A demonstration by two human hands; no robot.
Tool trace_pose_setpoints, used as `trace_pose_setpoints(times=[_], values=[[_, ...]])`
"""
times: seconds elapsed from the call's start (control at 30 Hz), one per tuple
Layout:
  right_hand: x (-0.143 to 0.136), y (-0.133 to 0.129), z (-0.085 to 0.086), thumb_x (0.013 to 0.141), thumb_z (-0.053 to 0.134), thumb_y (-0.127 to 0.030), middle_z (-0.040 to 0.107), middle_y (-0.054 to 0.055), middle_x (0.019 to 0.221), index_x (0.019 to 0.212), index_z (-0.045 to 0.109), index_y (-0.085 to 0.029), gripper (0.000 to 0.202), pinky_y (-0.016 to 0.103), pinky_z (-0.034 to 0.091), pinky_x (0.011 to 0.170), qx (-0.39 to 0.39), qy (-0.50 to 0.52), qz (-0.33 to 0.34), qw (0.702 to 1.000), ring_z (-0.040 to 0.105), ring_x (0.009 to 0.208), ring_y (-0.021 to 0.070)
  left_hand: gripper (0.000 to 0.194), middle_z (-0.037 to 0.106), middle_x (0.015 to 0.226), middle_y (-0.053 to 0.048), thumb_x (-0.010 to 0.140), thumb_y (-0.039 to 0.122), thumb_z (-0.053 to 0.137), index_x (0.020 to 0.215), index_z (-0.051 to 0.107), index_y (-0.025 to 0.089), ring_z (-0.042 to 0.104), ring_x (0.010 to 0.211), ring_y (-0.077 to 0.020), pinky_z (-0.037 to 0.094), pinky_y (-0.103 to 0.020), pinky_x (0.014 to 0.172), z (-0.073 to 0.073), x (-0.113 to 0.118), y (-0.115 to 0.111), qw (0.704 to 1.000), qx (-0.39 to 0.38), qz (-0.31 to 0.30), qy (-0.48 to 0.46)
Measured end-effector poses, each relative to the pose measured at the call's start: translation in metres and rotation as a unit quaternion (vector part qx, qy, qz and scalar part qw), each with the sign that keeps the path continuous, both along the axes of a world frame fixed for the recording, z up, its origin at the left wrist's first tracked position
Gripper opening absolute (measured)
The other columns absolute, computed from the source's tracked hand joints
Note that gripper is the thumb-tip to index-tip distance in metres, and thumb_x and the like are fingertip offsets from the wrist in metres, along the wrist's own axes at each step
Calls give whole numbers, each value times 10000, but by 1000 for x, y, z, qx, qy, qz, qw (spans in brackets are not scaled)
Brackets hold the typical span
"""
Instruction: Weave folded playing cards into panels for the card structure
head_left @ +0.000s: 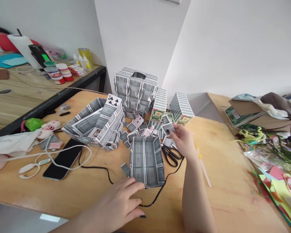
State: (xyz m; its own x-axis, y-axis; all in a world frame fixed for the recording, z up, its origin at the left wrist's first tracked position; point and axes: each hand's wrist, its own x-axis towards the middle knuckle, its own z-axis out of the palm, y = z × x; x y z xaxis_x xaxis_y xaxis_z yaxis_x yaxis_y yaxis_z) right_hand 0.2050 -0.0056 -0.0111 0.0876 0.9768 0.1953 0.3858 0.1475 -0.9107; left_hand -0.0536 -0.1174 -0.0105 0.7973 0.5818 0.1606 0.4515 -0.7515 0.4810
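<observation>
A shallow open box made of grey-backed playing cards (145,161) sits in front of me. My left hand (122,200) has its fingers apart at the near left corner of this box; the index finger seems to touch its rim. To the right of the pile, my right hand (183,139) pinches a grey-backed playing card (169,128) between thumb and fingers. Loose and folded cards (129,136) lie heaped behind the box. Black-handled scissors (171,153) rest at its right side, partly under cards.
At the left stands a bigger card box (86,121) holding cards. Behind are a tall card structure (135,92) and two card stacks (182,108). A phone (63,160), a white cable (72,149) and a black cable (157,195) lie on the wooden table (223,174).
</observation>
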Motion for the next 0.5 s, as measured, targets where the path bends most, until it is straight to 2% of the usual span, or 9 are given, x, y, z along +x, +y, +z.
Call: trace_pose_setpoints(times=[0.13, 0.23, 0.3, 0.37, 0.43, 0.5], values=[[-6, 1, -6, 753, 520, -323, 650, 39, 851, 904, 549, -204, 195, 314, 503, 660, 8, -61, -6, 998, 606, 745, 175, 144, 570, 1032, -38, 813, 259, 511, 749, 623, 195, 522, 875, -155, 451, -254, 729, -11, 1, -10, 999, 18, 31, -33], [-7, 3, -12, 755, 509, -299, 662, 37, 846, 923, 567, -213, 197, 329, 499, 668, 5, -102, -17, 995, 614, 728, 182, 126, 586, 935, -28, 811, 193, 499, 758, 612, 206, 533, 814, -134, 453, -238, 701, -12, 3, -2, 995, 30, 70, -65], [-6, 7, -17, 752, 508, -285, 666, 38, 844, 932, 574, -216, 204, 336, 499, 664, 4, -121, -30, 992, 618, 720, 188, 129, 581, 878, -24, 805, 171, 492, 814, 612, 217, 530, 797, -128, 453, -248, 719, -12, 8, 15, 989, 32, 107, -98], [-6, 11, -23, 750, 507, -274, 668, 38, 835, 927, 583, -217, 201, 335, 498, 661, 5, -133, -38, 990, 620, 716, 193, 173, 569, 943, -33, 794, 169, 496, 921, 598, 230, 519, 900, -153, 438, -300, 812, -14, 16, 40, 978, 38, 159, -128], [-7, 16, -26, 750, 502, -270, 669, 33, 808, 904, 593, -217, 187, 329, 494, 657, 4, -141, -38, 989, 620, 707, 194, 322, 529, 1082, -60, 768, 175, 522, 1085, 529, 231, 469, 1039, -198, 398, -365, 897, -19, 27, 70, 966, 47, 221, -123], [-10, 20, -28, 751, 493, -270, 668, 26, 768, 878, 601, -217, 175, 320, 488, 650, -2, -150, -32, 988, 619, 684, 191, 535, 502, 1147, -92, 707, 178, 584, 1215, 419, 200, 447, 1081, -238, 388, -401, 903, -27, 38, 97, 955, 42, 277, -98]])
